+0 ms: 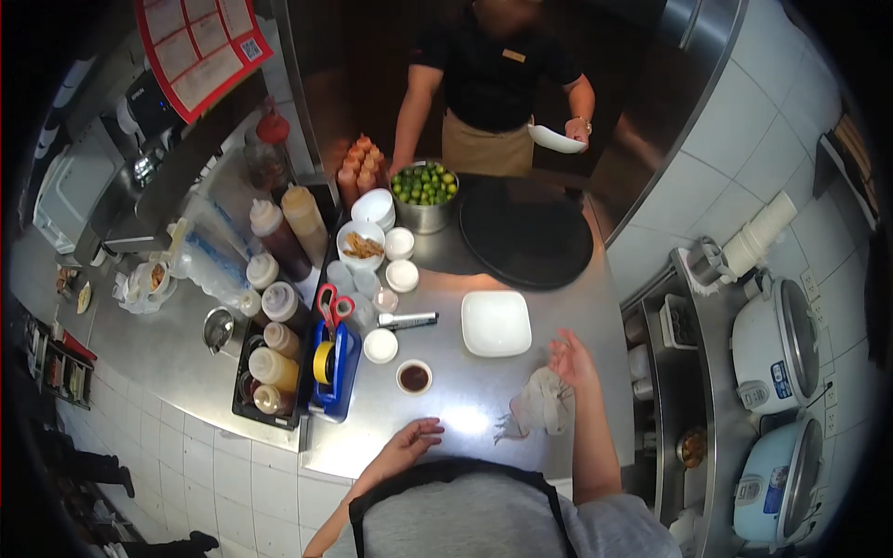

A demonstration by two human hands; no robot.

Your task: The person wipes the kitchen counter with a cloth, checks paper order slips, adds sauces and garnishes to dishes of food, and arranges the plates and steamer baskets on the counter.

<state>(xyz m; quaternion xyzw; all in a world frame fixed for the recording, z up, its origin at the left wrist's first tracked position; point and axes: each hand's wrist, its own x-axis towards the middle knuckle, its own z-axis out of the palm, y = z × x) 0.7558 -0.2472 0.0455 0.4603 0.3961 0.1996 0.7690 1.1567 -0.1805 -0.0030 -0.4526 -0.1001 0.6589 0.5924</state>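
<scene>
My left hand (412,446) hovers at the near edge of the steel counter (446,409), fingers loosely stretched and nothing in them. Just beyond it is a small white cup of dark sauce (414,377). My right hand (573,361) is raised, palm up with fingers apart, holding nothing. To its left stands a white square bowl (496,325) with nothing in it. A crumpled whitish cloth (542,403) lies by my right wrist. A black-and-white marker (407,321) rests left of the bowl, near a small white cup (380,346).
Across the counter a co-worker (498,84) holds a white dish (556,139). A steel pot of green citrus fruits (424,191) and black round trays (526,232) stand there. Left are sauce bottles (273,368) and a blue tape dispenser (337,377); right, rice cookers (777,344) on shelving.
</scene>
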